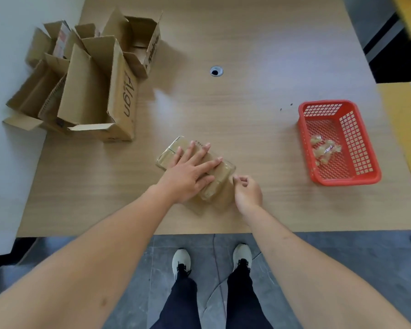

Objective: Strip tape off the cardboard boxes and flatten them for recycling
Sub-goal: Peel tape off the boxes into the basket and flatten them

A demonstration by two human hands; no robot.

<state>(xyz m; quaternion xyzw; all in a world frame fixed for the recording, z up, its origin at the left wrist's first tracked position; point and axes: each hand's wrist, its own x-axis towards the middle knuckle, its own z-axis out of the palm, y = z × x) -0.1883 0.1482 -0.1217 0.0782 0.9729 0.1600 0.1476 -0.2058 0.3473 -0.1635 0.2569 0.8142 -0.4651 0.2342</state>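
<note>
Tape still wraps the small box near us at the table's front edge, where our left hand presses it with spread fingers while our right hand pinches at its right end, seemingly a tape edge; crumpled strips already lie in the red basket to the right, and opened boxes stand unflattened at far left.

Bare forearms without sleeves, dark trousers, and 2 white sneakers with black laces.

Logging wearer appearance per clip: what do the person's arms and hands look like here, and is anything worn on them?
Both forearms are bare to the frame edge: no sleeves show. The left hand and right hand have no gloves, rings, watch or wristbands visible.
</note>
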